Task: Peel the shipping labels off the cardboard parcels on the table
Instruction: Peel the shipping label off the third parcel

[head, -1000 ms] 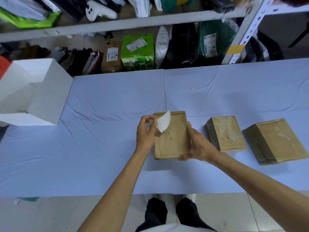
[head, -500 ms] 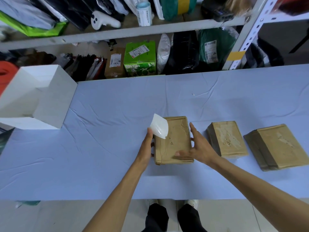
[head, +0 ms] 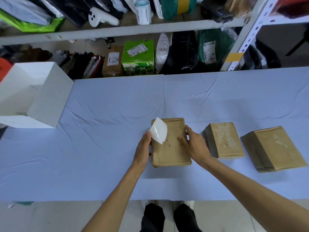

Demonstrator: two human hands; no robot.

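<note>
Three brown cardboard parcels lie in a row on the blue-covered table. My left hand pinches a white peeled label, which curls up over the top left corner of the nearest parcel. On that parcel's right side rests my right hand, fingers spread flat on its top and edge. The middle parcel and the right parcel show pale torn patches on their tops and no labels.
A white open box stands at the table's left edge. Behind the table, metal shelves hold bags, a green carton and other labelled packages. My legs and shoes show below the table's front edge.
The label has come free of the parcel and now curls upright in my left hand. My right hand has shifted from gripping the parcel's right edge to lying flatter on its top.
</note>
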